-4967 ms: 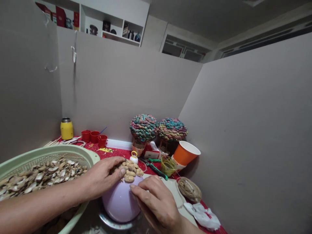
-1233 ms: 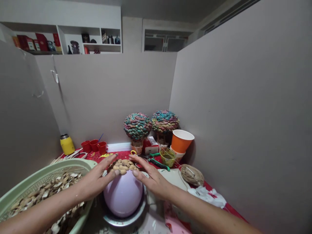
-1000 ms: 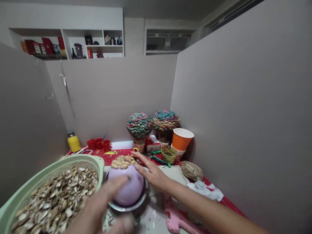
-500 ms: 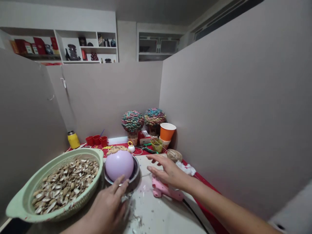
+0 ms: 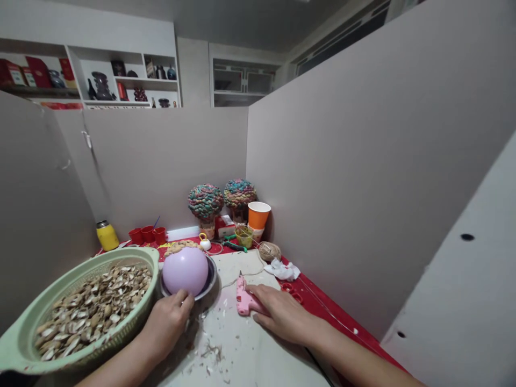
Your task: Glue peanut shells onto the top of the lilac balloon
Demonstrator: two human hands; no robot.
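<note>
A lilac balloon rests in a metal bowl. My left hand is at the front of the balloon, by the bowl's rim. Its fingers are curled together, and whatever lies between the fingertips is hidden. On the pale board, a pink hot glue gun lies with its nozzle pointing away from me. My right hand is closed around its handle. To the left, a green colander holds a heap of nut shells.
Two shell-covered topiary balls stand at the back beside an orange paper cup. A twine ball, white tissue and red scissors lie to the right. Red cups and a yellow bottle line the back left. Grey partitions surround the table.
My right hand has come down from above the glue gun and taken its handle, and the gun has turned. My left fingers have curled in at the balloon. The view has swung right.
</note>
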